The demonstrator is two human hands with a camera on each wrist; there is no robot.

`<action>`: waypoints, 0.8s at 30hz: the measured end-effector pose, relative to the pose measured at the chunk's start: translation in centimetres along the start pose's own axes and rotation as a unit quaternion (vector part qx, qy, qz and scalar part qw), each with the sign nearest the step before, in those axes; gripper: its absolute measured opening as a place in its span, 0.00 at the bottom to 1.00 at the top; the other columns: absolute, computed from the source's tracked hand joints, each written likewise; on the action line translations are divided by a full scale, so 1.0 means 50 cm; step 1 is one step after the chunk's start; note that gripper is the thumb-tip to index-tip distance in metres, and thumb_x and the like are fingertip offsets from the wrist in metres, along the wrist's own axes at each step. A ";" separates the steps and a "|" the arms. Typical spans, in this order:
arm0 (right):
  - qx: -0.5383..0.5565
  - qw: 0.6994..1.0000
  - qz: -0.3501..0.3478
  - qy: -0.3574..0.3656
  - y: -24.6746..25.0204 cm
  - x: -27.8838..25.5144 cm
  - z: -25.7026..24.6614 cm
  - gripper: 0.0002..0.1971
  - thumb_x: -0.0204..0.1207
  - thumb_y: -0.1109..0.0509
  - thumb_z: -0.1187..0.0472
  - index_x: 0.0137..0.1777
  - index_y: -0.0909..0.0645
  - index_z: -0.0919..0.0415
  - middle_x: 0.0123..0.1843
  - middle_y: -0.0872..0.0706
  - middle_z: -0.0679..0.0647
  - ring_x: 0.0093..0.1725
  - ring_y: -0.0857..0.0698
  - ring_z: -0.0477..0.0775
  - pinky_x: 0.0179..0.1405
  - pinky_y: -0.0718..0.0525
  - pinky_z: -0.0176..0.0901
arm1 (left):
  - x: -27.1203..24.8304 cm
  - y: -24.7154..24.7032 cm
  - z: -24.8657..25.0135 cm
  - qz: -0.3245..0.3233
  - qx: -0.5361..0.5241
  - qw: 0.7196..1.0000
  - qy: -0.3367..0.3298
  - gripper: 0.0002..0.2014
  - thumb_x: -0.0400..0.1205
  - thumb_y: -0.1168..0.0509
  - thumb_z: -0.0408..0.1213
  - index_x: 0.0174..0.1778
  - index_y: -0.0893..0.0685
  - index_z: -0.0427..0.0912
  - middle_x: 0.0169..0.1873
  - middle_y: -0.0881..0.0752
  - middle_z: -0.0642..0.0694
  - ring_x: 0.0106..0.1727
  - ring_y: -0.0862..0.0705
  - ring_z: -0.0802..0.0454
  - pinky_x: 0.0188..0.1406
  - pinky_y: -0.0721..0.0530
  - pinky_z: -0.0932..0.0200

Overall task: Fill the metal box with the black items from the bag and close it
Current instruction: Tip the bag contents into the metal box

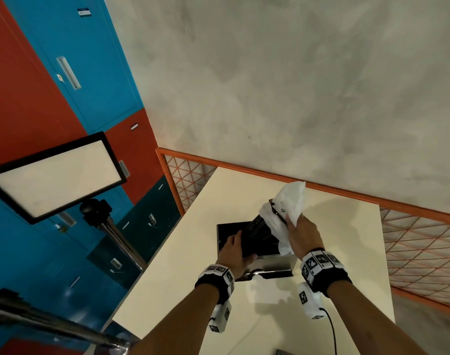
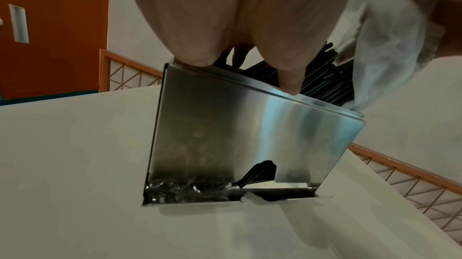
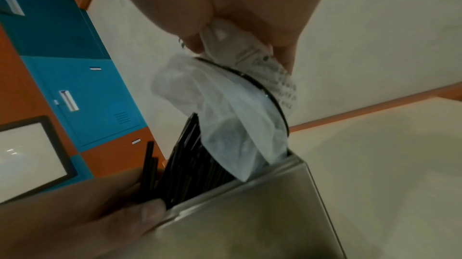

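Shiny, smooth metal box (image 1: 275,262), standing near the middle of the pale table (image 1: 183,290), open at the top, gripped at its near rim by the left hand (image 1: 235,252), thumb on the outside and fingers (image 2: 197,45) curled over the edge. Thin, crinkly white plastic bag (image 1: 285,213) pinched tight at its upper end in the right hand (image 1: 304,235), raised above the box and tipped mouth-down into it. Long, thin, straight black sticks (image 3: 190,168) poking out of the bag, leaning inside the box.
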State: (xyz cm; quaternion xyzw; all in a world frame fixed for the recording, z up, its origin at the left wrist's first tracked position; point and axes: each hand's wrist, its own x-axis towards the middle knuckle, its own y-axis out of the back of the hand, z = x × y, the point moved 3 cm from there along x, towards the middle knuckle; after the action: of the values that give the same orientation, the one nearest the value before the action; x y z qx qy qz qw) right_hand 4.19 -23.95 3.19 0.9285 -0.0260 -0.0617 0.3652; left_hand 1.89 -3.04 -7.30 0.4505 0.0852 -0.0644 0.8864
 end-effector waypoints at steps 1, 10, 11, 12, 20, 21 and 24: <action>-0.022 0.999 -0.036 0.003 -0.010 -0.004 0.001 0.18 0.85 0.43 0.52 0.72 0.27 0.58 0.59 0.15 0.65 0.55 0.15 0.67 0.55 0.17 0.55 | 0.000 0.000 -0.001 -0.001 -0.001 1.000 0.000 0.47 0.81 0.31 0.58 0.89 0.48 0.44 0.82 0.36 0.41 0.78 0.27 0.38 0.75 0.24 0.44; 0.060 0.998 0.014 -0.002 0.044 0.001 -0.019 0.18 0.85 0.44 0.44 0.52 0.21 0.57 0.46 0.14 0.62 0.44 0.16 0.64 0.45 0.19 0.49 | -0.003 0.001 0.000 -0.001 -0.012 1.000 0.005 0.49 0.80 0.30 0.58 0.89 0.50 0.44 0.82 0.36 0.41 0.77 0.26 0.37 0.73 0.23 0.44; 0.067 0.997 0.027 0.000 0.053 0.000 -0.024 0.18 0.85 0.44 0.43 0.51 0.21 0.57 0.45 0.14 0.60 0.44 0.16 0.63 0.46 0.18 0.50 | -0.004 0.001 0.000 0.000 -0.016 1.000 0.007 0.50 0.79 0.29 0.58 0.89 0.51 0.44 0.82 0.36 0.40 0.77 0.27 0.37 0.73 0.23 0.43; 0.073 0.997 0.035 0.004 0.060 0.000 -0.026 0.17 0.85 0.44 0.44 0.52 0.20 0.56 0.45 0.15 0.59 0.45 0.16 0.64 0.49 0.17 0.52 | -0.004 0.001 0.001 0.002 -0.019 1.000 0.009 0.51 0.79 0.28 0.57 0.89 0.51 0.43 0.82 0.36 0.40 0.78 0.27 0.37 0.73 0.23 0.43; 0.058 0.998 -0.028 -0.003 0.050 -0.014 0.000 0.19 0.86 0.42 0.48 0.60 0.19 0.63 0.52 0.15 0.62 0.46 0.21 0.58 0.46 0.28 0.43 | -0.006 0.001 0.001 0.006 -0.026 1.000 0.008 0.52 0.77 0.27 0.57 0.89 0.51 0.43 0.81 0.35 0.40 0.77 0.26 0.37 0.73 0.22 0.44; 0.061 0.998 -0.032 -0.008 0.051 -0.017 0.001 0.20 0.86 0.42 0.48 0.59 0.19 0.63 0.52 0.15 0.62 0.46 0.21 0.58 0.46 0.28 0.42 | -0.006 0.002 0.001 0.005 -0.024 1.000 0.008 0.52 0.77 0.27 0.57 0.89 0.51 0.43 0.81 0.35 0.40 0.77 0.26 0.37 0.73 0.22 0.44; 0.083 0.996 -0.014 -0.007 0.065 -0.022 -0.006 0.20 0.86 0.42 0.47 0.58 0.19 0.64 0.49 0.16 0.61 0.46 0.20 0.59 0.45 0.28 0.42 | -0.005 0.004 0.003 0.005 -0.014 1.000 0.011 0.52 0.77 0.27 0.57 0.89 0.51 0.42 0.81 0.36 0.39 0.77 0.26 0.37 0.72 0.22 0.44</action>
State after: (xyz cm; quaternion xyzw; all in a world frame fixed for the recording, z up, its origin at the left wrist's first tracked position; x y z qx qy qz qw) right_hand 3.15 -26.02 5.74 0.9554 -0.0203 -0.0705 0.2860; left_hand 1.71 -3.03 -7.04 0.4391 0.0931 -0.0540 0.8920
